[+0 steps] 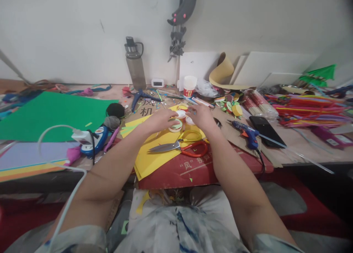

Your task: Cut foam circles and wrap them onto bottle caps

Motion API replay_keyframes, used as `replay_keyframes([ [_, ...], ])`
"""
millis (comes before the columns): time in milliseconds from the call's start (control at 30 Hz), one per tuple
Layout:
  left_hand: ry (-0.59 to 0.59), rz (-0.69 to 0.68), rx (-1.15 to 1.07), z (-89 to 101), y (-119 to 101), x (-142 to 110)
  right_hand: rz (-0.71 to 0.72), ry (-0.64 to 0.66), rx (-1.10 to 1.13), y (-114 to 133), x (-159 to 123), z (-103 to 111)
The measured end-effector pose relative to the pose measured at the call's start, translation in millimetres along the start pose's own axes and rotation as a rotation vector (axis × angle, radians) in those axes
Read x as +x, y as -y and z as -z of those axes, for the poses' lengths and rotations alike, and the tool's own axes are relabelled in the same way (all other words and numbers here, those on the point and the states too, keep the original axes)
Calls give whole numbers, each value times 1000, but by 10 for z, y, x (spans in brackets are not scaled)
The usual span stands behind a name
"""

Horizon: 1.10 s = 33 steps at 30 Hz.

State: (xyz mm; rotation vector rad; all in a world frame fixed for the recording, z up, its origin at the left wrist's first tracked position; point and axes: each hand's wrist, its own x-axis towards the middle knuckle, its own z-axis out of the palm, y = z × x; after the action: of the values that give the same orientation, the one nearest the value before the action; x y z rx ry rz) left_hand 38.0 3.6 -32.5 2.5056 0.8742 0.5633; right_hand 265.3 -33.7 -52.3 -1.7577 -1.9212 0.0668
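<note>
My left hand (164,120) reaches over the yellow paper sheets (150,159), its fingers curled at the edge of a small white round piece (180,114). Just right of it, my right hand (202,115) hovers with bent, parted fingers above another white round piece (189,120); nothing shows in its grip. Below the left fingers sits a round piece with a pale green inside (175,126). Nearer to me lie large scissors (180,146) with red and yellow handles, blades pointing left. The fingertips are small and partly blurred.
A blue glue gun (249,133) and a black phone (267,131) lie to the right. Left are a green sheet (55,115) and a blue device with a white cable (95,141). Behind stand a bottle (135,67) and a paper cup (189,86). Pipe cleaners (311,109) lie far right.
</note>
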Motion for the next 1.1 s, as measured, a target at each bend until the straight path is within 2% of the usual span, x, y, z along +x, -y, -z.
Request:
replay_keyframes([
  [167,-248,49,-26,91,49,14,-63,46,-99,321,-50,-113],
  [267,-269,141,89,158,29,5,-61,67,-131,376,-59,-166],
  [367,-294,223,136,205,-11,-3,-68,24,-34,308,-14,-155],
  [433,-353,254,89,225,-28,-2,-97,-46,142,225,34,-128],
  [533,-432,292,-79,233,-42,4,-182,-122,579,119,92,-97],
  [633,-419,324,-405,189,-71,15,-224,-51,1028,117,100,-99],
  [700,-364,322,-673,126,-99,28,-183,-4,1147,176,80,-118],
  [800,-272,298,-916,30,-138,48,-39,-9,1050,281,51,-151],
  [900,-333,271,-913,10,-151,58,77,-52,926,290,75,-160],
  [1000,-455,294,-958,63,-128,65,14,-160,664,186,165,-152],
  [1100,-548,335,-1012,112,-71,87,-81,-148,247,100,268,-180],
])
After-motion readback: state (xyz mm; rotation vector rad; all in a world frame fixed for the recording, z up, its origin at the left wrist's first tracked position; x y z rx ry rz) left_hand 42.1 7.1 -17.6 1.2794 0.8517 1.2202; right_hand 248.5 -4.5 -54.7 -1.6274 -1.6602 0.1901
